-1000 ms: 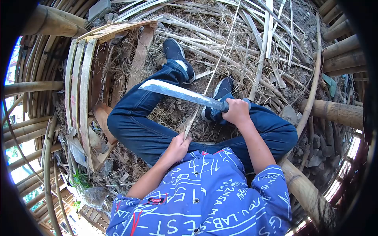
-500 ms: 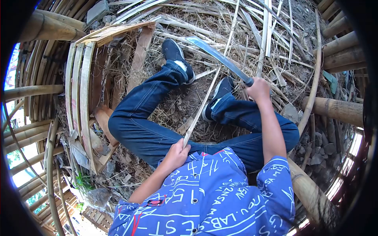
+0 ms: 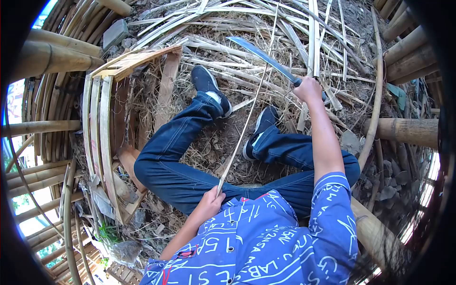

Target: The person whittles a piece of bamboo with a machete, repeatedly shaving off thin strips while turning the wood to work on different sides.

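My left hand [image 3: 209,202] is closed round the near end of a long, thin bamboo strip [image 3: 244,130], close to my waist. The strip runs up between my legs and away over the ground. In my right hand [image 3: 308,90], out past my right knee, is the dark handle of a machete [image 3: 266,58]. Its long, slightly curved blade points to the upper left, and its middle overlaps the strip in this view. My shoes [image 3: 206,85] rest on the dirt on either side of the strip.
A wooden slat crate [image 3: 105,137] stands on the left. Split bamboo strips [image 3: 213,45] and fibres litter the ground ahead. Thick bamboo poles [image 3: 403,130] line the right side, with more poles [image 3: 61,54] at the left. A grey block [image 3: 115,34] lies at the upper left.
The machete and my right hand have shifted slightly up and left, the blade now crossing the strip. My left hand with the strip's end has moved a little down and left.
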